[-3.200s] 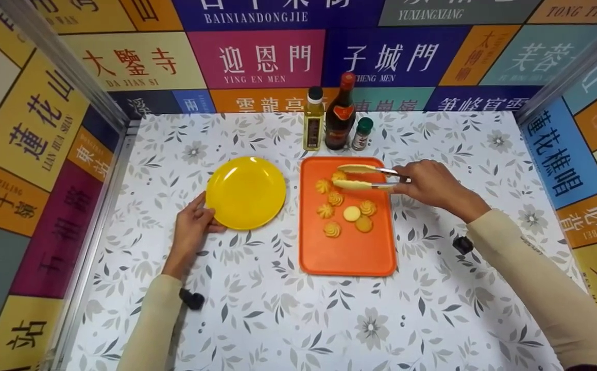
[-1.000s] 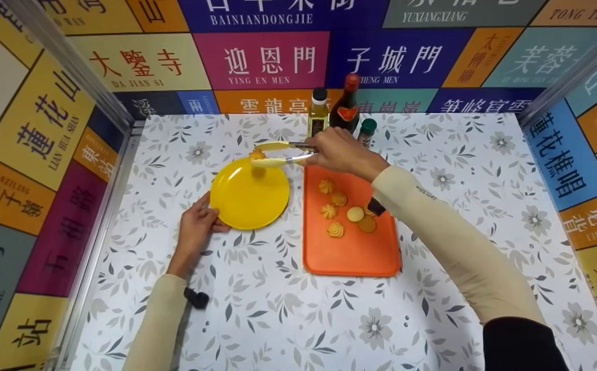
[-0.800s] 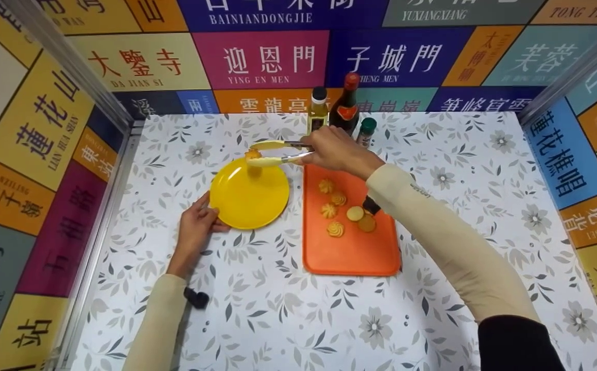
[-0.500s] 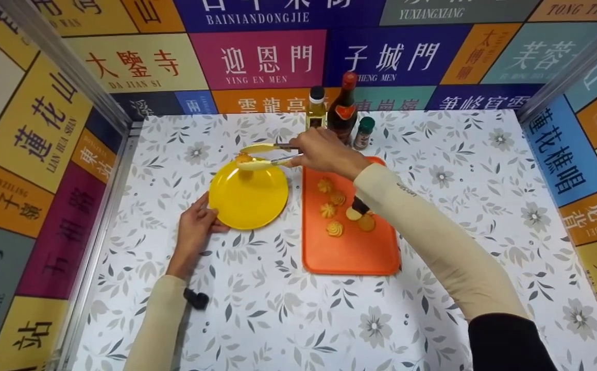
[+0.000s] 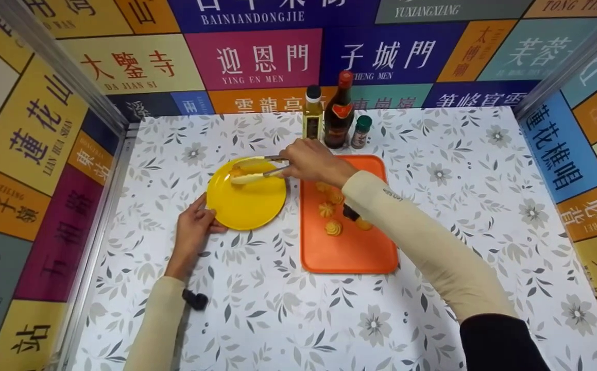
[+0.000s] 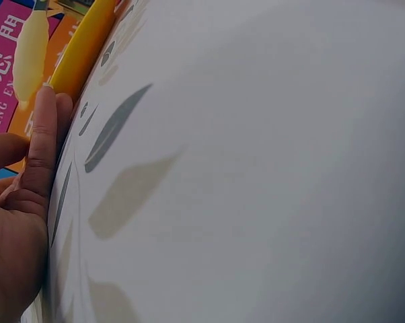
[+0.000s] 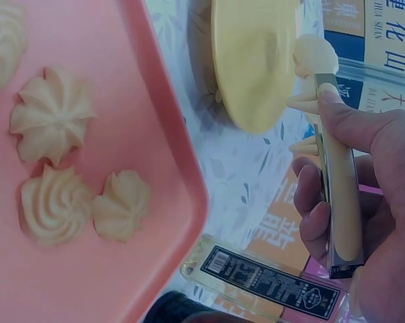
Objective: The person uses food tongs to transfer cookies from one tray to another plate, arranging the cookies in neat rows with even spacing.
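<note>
At the left rim of the yellow plate my left hand holds the edge, one fingertip on top of the rim; its hold underneath is partly hidden. In the left wrist view the fingers meet the edge low over the cloth. My right hand grips a pair of food tongs with pale yellow tips. Between those tips is a piped butter cookie, low over the far part of the plate; whether it touches is unclear. Several swirl cookies lie on the orange tray.
Behind the tray stand an oil bottle, a dark red-capped bottle and a green-capped spice jar. My right forearm passes over the tray and hides some cookies. Printed panels wall the patterned tablecloth.
The right hand carries a cookie in the tongs from the tray leftward over the plate, lately dropping lower and toward me. The left hand stays at the plate.
</note>
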The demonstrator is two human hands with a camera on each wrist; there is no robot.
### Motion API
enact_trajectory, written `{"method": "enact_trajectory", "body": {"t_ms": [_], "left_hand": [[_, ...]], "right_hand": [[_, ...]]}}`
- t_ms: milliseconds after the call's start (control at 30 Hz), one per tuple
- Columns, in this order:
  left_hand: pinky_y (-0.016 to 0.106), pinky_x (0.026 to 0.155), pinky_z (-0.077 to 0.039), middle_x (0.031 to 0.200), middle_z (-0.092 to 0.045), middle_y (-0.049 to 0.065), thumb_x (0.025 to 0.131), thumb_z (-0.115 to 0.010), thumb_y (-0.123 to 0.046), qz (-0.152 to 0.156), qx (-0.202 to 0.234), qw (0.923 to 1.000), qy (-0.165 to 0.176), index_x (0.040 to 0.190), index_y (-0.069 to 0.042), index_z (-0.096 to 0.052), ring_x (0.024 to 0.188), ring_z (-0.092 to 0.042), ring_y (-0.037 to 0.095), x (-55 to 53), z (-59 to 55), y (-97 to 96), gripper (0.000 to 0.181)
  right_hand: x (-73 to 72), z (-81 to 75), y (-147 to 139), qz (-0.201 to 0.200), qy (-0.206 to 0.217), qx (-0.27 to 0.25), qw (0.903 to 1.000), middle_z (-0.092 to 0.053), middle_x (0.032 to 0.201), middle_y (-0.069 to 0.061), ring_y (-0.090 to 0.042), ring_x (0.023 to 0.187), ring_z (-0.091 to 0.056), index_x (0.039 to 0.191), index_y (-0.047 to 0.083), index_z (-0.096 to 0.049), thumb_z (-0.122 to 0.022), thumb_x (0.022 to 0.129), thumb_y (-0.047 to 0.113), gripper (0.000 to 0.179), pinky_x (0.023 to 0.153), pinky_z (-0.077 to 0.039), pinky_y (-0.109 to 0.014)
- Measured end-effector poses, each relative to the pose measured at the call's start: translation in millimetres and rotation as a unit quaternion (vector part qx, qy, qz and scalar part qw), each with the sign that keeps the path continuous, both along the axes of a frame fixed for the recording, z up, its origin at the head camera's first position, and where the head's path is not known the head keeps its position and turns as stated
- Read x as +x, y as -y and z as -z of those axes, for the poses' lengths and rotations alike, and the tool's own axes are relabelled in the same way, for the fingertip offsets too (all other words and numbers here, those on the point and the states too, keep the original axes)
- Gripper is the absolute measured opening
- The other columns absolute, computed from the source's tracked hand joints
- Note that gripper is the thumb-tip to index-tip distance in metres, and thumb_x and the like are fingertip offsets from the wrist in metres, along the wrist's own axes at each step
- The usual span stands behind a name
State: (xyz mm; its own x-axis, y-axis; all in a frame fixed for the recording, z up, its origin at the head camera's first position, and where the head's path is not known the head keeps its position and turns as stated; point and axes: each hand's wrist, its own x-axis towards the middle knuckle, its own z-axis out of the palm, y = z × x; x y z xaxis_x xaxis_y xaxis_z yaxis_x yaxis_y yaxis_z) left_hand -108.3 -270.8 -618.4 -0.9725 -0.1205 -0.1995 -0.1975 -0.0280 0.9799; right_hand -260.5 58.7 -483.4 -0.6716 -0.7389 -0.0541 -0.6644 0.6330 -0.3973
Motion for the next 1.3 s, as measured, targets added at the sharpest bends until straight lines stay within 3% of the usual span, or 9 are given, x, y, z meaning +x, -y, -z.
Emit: {"method": "enact_trajectory", "body": {"t_ms": [667,933,1167,1300], "left_hand": [[0.039,0.074,-0.071,0.096,-0.075,0.021,0.112,-0.062,-0.007,-0.002,0.011,0.9999,-0.01,0.169,-0.006,-0.042,0.075,-0.08,0.027,-0.2,1.2,0.7,0.061],[0.039,0.073,-0.071,0.096,-0.074,0.022,0.112,-0.061,-0.003,0.002,0.001,0.9997,-0.026,0.169,-0.003,-0.039,0.074,-0.08,0.027,0.4,3.1,1.3,0.062],[0.039,0.074,-0.071,0.097,-0.074,0.023,0.113,-0.061,-0.006,0.001,-0.003,0.9998,-0.018,0.17,-0.005,-0.04,0.075,-0.08,0.026,0.6,2.8,1.5,0.061],[0.039,0.074,-0.071,0.097,-0.074,0.022,0.113,-0.061,-0.007,0.002,0.0,0.9999,-0.017,0.17,-0.005,-0.04,0.075,-0.08,0.026,0.6,3.2,1.6,0.061]], "right_hand": [[5.7,12.6,9.8,-0.001,0.029,-0.001,0.9996,-0.08,0.106,-0.01,-0.023,0.073,-0.06,0.131,0.004,-0.08,-0.077,0.104,0.044,0.048,0.067,-0.047,-0.035],[7.1,16.1,14.3,-0.009,0.005,0.006,0.9999,-0.082,0.117,-0.013,-0.027,0.083,-0.071,0.131,0.006,-0.081,-0.079,0.103,0.043,0.047,0.073,-0.057,-0.045],[8.7,19.1,18.1,-0.006,0.012,0.012,0.9998,-0.082,0.118,-0.011,-0.024,0.077,-0.065,0.133,0.007,-0.08,-0.079,0.104,0.043,0.047,0.067,-0.048,-0.037],[10.2,20.2,19.0,-0.002,0.016,0.011,0.9998,-0.082,0.118,-0.012,-0.025,0.081,-0.068,0.133,0.005,-0.08,-0.079,0.104,0.042,0.047,0.069,-0.051,-0.038]]}}
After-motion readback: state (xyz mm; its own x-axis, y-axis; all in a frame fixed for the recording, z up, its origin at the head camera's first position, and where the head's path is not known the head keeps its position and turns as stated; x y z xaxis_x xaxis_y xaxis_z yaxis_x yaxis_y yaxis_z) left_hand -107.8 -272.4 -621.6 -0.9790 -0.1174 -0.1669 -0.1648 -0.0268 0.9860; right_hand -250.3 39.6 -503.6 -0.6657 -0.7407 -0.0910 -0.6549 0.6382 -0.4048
